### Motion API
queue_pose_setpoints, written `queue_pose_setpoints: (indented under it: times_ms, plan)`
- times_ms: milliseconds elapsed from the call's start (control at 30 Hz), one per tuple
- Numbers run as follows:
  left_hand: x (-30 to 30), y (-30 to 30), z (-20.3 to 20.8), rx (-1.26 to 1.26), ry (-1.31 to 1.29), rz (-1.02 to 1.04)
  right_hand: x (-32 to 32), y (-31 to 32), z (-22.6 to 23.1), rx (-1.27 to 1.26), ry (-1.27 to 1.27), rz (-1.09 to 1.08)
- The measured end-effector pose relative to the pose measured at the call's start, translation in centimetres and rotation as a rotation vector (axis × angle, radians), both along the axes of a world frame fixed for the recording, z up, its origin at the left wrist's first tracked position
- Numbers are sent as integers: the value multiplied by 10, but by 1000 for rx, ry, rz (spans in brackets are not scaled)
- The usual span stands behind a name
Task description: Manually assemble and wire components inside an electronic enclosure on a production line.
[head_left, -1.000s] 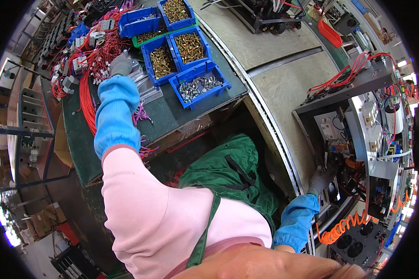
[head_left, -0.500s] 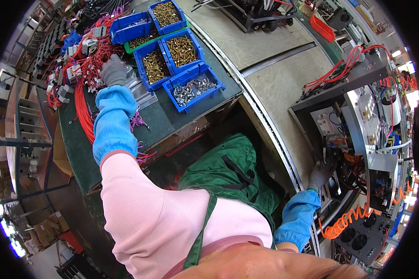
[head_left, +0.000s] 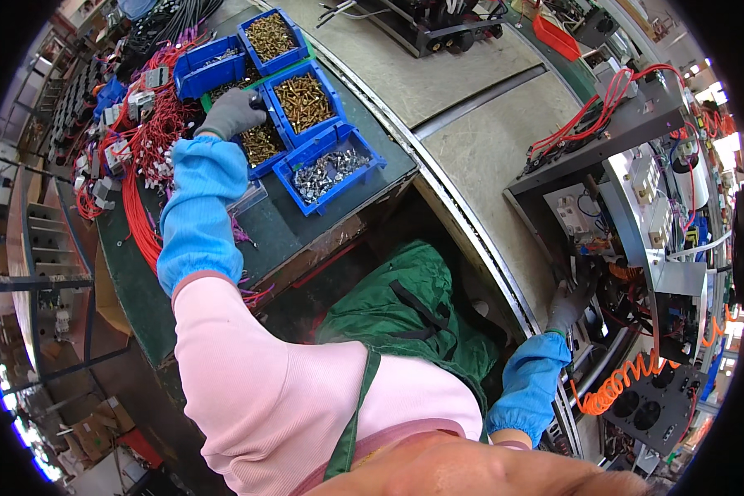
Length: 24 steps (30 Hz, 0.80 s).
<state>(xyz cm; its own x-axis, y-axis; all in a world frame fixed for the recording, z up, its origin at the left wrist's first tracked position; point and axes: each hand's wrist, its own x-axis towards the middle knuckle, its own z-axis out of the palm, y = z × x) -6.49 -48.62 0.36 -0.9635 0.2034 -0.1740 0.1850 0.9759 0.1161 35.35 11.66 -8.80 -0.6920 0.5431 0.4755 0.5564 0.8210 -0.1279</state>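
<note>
left hand [head_left: 231, 112], grey glove, blue sleeve cover, is curled down into a blue bin of brass screws [head_left: 262, 142] on the far-left bench; fingers look bunched as if pinching at screws, but can't tell if anything is actually caught between them. arm is stretched well out, prob. because the bins sit at the far side of the dark green bench top [head_left: 298, 223].

right hand [head_left: 572, 302], also grey-gloved, is low on the right, pressed in against the open electrical unit [head_left: 636, 207]; fingers are tucked among the wiring w/ the palm hiding them, so can't tell whether it's gripping or just steadying.

around the left hand: another brass screw bin [head_left: 306, 97] just right of it, a bin of silver hardware [head_left: 329, 169] nearer, two more bins farther off. bins touch side by side, likely so each fastener type is in one reach. red wire bundles [head_left: 145, 149] lie left of the bins.

unit is upright on the grey conveyor surface [head_left: 471, 140], red leads [head_left: 603, 103] looping over its top, orange coiled hose [head_left: 616, 384] hanging near-right. green apron [head_left: 405, 306] in between.
</note>
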Motion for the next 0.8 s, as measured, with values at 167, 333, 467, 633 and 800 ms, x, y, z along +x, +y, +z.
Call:
queue_pose_setpoints:
  times_ms: [167,333,467,633,800]
  plan:
    - [49,39,20,-382,-124,-94,-9,-17,12,53,10,-23]
    - [43,51,-13,-322,-64,49,-7,-12,8,60,32,-22]
    - [39,42,-18,-282,-16,82,-5,-5,2,49,58,27]
    - [32,17,-3,-60,-41,9,2,0,-4,1,7,-50]
    - [36,-4,-1,709,-256,361,0,-7,-2,-20,16,-54]
